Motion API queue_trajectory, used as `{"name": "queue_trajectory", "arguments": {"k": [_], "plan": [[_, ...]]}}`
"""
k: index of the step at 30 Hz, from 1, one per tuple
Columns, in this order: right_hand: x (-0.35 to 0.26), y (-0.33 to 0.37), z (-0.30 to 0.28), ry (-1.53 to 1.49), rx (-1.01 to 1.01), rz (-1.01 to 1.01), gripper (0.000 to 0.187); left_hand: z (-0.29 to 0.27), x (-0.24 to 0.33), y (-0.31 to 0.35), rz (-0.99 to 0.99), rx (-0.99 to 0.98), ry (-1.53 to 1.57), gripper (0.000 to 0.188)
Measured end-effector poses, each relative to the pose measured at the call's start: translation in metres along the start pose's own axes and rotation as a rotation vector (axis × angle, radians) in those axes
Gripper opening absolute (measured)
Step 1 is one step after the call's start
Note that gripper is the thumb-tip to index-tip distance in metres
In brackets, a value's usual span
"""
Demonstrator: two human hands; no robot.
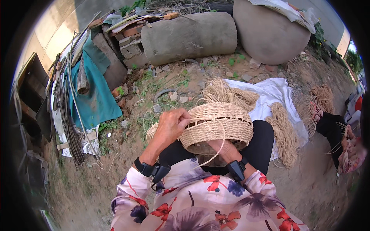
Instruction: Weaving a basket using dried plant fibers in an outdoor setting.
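Observation:
A round woven basket (219, 131) of pale straw-coloured cord rests in my lap, its opening toward me. An open band in the weave runs around its side, with upright strands crossing it. My left hand (172, 122) is closed in a pinch against the left end of this band; what lies between the fingertips is too small to make out. Through the opening, my right hand (223, 149) reaches inside the basket, and its fingers are hidden by the wall. One loose cord (220, 148) hangs from the band across the opening toward my shirt.
Bundles of cord (285, 134) lie on and beside a white sheet (283, 86) ahead right. Another person's arm (327, 125) is at far right, near more cord (322, 98). Concrete cylinders (189, 36) stand behind; a teal cloth (96, 90) and thin sticks (69, 115) are left.

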State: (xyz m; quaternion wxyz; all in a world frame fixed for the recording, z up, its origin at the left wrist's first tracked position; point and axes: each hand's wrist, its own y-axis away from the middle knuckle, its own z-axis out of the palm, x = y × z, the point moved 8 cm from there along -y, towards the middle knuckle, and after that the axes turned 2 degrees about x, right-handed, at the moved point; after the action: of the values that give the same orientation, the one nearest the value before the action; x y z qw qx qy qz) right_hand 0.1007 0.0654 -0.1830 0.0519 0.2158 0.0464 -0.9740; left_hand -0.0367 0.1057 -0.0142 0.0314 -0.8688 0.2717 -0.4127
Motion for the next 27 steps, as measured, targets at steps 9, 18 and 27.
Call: {"name": "queue_trajectory", "arguments": {"k": [9,18,27], "plan": [[0.000,-0.007,0.008,0.058,0.110,-0.032,0.056,0.028,-0.001,-0.009,0.074,-0.125,0.166,0.012],[-0.007,0.004,-0.004,0.118,0.113,-0.026,0.055,0.037,0.014,-0.036,0.183,-0.234,-0.228,0.015],[0.001,0.012,-0.019,0.154,0.087,0.037,0.054,0.024,-0.068,0.004,-0.250,-0.180,0.424,0.011]]}}
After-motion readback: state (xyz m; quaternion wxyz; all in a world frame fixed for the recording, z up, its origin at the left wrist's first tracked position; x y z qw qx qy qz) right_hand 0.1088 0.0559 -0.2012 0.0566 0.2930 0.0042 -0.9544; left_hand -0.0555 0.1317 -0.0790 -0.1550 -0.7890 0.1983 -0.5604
